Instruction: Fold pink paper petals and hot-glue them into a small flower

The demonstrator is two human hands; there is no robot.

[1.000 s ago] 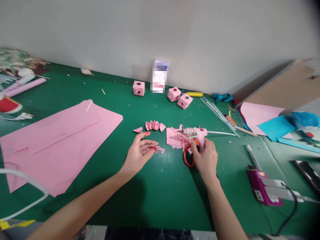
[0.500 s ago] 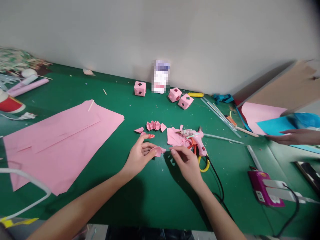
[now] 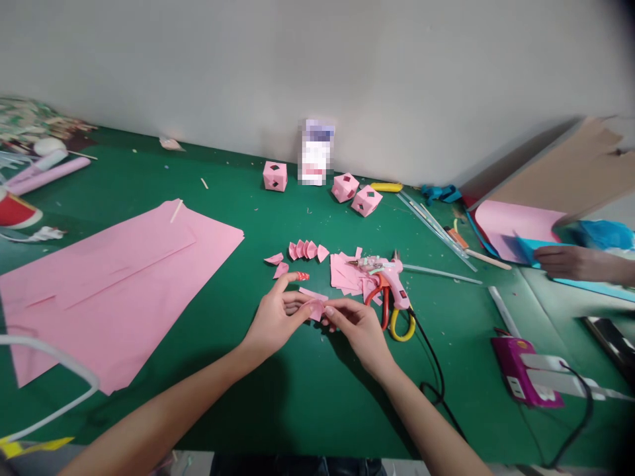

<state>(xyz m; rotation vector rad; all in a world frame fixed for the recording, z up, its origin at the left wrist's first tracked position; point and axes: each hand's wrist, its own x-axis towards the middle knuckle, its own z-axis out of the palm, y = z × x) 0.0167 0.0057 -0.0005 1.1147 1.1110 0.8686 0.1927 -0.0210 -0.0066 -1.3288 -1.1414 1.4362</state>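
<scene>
A small folded pink paper piece (image 3: pixel 316 309) is pinched between my two hands above the green table. My left hand (image 3: pixel 275 314) grips its left side, with the index finger raised and a red patterned wrap on its tip. My right hand (image 3: pixel 360 327) has thumb and fingers closed on the right end. Just beyond lies a row of folded pink paper pieces (image 3: pixel 310 250), with two looser ones (image 3: pixel 274 258) to its left. A pink glue gun (image 3: pixel 394 277) rests on a stack of pink paper cutouts (image 3: pixel 342 271), beside scissors with red and yellow handles (image 3: pixel 403 325).
Pink paper sheets (image 3: pixel 114 291) cover the left side. Pink paper cubes with cut-out holes (image 3: pixel 275 176) stand near the wall. A magenta power strip (image 3: pixel 526 373) with cables sits at right. Another person's hand (image 3: pixel 578 263) holds blue paper (image 3: pixel 530 251) at the far right.
My right hand has moved left and taken hold of the folded pink paper piece. At the right, the other person's hand has shifted and lifted the blue paper's edge.
</scene>
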